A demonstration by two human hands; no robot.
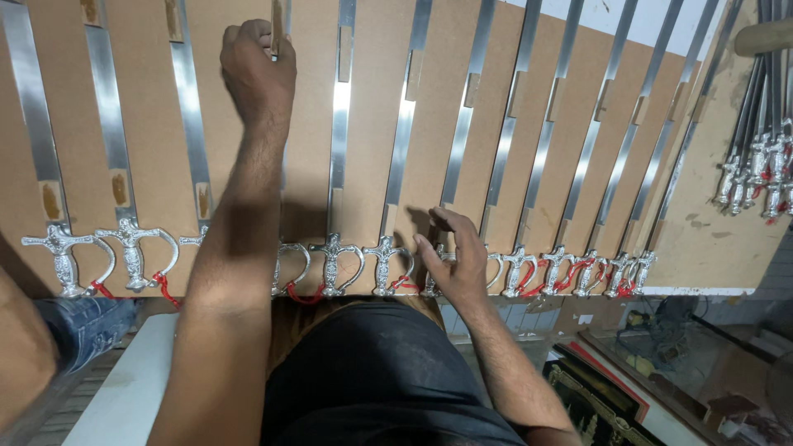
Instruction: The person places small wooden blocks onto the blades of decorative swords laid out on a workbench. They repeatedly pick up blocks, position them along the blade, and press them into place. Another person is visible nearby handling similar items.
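Hands on a row of swords
Left hand (258, 70) fingers grip a steel sword blade (283, 157) on the brown fibreboard desk (372, 107); right hand (457, 263) fingers spread open over a silver hilt (433, 277); about thirteen swords lie there.

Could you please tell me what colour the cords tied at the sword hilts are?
Red cords, seen best in the head view, against silver hilts.

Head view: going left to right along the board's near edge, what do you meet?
Two silver sword hilts → left forearm → two more hilts → right hand → cluster of hilts with red cords → separate sword bundle.
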